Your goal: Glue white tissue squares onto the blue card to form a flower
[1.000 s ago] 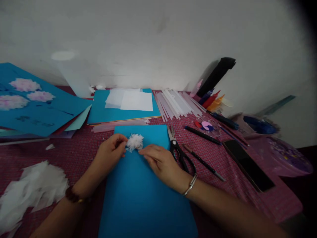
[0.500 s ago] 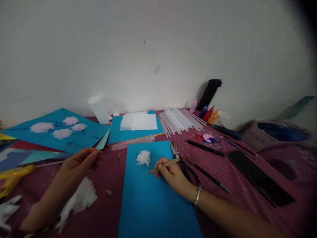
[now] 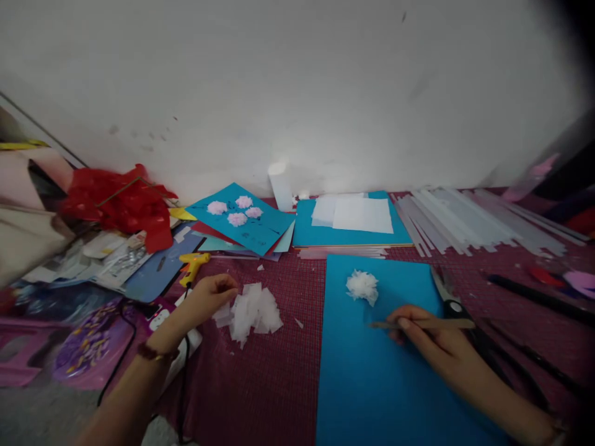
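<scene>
My right hand [image 3: 418, 331] pinches a thin wooden stick [image 3: 449, 323] above the blue sheet [image 3: 372, 384], its tip pointing left. Just beyond the tip, a white ruffled paper flower [image 3: 362, 285] sits near the sheet's top edge. My left hand [image 3: 211, 297] is raised beside a pile of white tissue pieces [image 3: 253, 313], thumb and fingertips together; anything between them is too small to make out. Dark-handled scissors [image 3: 453, 306] lie along the sheet's right edge, partly behind my right hand.
A yellow glue gun [image 3: 193, 263] lies left, its black cord running toward the front. Behind are a blue sheet with pink flowers [image 3: 260, 232], white squares [image 3: 362, 214] on blue paper, and translucent strips [image 3: 465, 217]. A purple bowl [image 3: 93, 341] stands at the left.
The view has swung left, bringing the red plastic, purple bowl and whole tissue pile into sight. My left hand is now beside the pile; my right hand still holds the stick near the flower.
</scene>
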### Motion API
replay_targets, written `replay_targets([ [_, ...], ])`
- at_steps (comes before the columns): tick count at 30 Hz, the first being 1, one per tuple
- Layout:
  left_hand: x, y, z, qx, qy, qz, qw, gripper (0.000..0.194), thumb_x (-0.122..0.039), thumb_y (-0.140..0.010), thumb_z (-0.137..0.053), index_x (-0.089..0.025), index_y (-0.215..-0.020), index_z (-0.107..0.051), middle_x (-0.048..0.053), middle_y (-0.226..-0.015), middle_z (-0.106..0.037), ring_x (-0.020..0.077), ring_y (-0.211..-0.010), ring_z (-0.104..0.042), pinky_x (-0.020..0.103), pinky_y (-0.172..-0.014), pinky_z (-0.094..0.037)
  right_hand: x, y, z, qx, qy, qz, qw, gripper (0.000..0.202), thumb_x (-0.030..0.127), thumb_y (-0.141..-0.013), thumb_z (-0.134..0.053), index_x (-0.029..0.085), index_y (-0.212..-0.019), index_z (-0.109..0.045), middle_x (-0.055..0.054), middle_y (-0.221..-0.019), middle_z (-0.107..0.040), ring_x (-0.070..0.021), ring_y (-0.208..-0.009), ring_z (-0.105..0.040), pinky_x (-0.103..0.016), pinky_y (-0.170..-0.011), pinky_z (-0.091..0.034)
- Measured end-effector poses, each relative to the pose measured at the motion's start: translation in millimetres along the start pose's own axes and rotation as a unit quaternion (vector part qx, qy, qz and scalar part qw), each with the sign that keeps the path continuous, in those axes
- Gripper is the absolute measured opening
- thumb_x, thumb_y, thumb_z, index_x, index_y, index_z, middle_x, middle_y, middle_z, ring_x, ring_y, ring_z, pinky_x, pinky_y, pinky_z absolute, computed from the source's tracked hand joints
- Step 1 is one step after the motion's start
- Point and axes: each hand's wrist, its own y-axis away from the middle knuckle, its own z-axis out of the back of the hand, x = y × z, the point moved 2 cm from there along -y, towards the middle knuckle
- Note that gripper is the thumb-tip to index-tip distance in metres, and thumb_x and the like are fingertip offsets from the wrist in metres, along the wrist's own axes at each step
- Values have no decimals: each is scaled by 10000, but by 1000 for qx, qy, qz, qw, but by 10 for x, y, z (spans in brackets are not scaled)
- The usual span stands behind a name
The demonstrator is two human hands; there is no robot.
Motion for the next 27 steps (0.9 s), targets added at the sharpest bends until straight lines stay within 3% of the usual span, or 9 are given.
replay_targets([
  [4,-56,-47,-95,0,-87,-36,996,202,-368,-756,-513,-184,-735,-592,-8,-657,-579,156,-630,-516,267,-583,-378,-38,-3,4,-6,3,-10,1000,329,464,-904,-432,200,-855,-623,-43,-731,-627,-199,-697,-617,-312,-634,-495],
  [9,-252,39,-271,7,-111,-52,992,338,-498,-819,-486,-179,-794,-596,1,-706,-588,160,-641,-515,272,-589,-376,-15,-5,-3,2,1,1,1000,312,441,-914,-432,201,-857,-622,-36,-726,-613,-185,-691,-606,-303,-631,-491],
  [12,-221,41,-227,-6,-110,-47,993,351,-498,-797,-516,-171,-889,-606,20,-785,-618,172,-683,-542,279,-623,-399,-2,3,-2,5,2,5,1000,312,442,-919,-429,205,-872,-625,-36,-737,-613,-184,-702,-607,-305,-637,-491],
  [15,-99,43,-115,12,-89,-26,996,282,-442,-794,-494,-180,-832,-591,15,-755,-617,174,-697,-561,268,-625,-407,-5,4,-2,3,-8,7,1000,323,464,-910,-436,204,-868,-622,-46,-750,-619,-194,-714,-610,-317,-637,-496],
  [17,-32,69,-101,26,-137,-4,990,251,-426,-774,-500,-188,-759,-578,9,-706,-610,172,-657,-556,264,-594,-382,-7,-1,-5,6,-14,7,1000,329,476,-906,-435,205,-857,-617,-50,-743,-621,-199,-710,-608,-328,-634,-500],
  [22,15,142,-278,4,-307,56,950,353,-514,-736,-526,-202,-573,-496,-5,-533,-528,155,-509,-477,275,-505,-228,-1,-1,-8,10,-8,8,1000,331,481,-909,-426,213,-867,-615,-47,-742,-626,-203,-705,-609,-340,-627,-499],
  [24,-9,157,-283,-22,-291,63,954,323,-468,-721,-524,-203,-544,-468,-17,-499,-486,143,-491,-441,273,-495,-205,-4,6,-9,13,-8,14,1000,324,472,-914,-424,216,-859,-615,-43,-758,-625,-200,-721,-609,-340,-650,-500],
  [27,-118,203,-156,-40,-167,63,983,301,-460,-677,-536,-202,-541,-465,-42,-494,-430,121,-487,-381,247,-484,-229,-18,9,-13,8,-13,23,1000,314,463,-920,-420,221,-863,-611,-44,-800,-629,-202,-751,-609,-345,-682,-500],
])
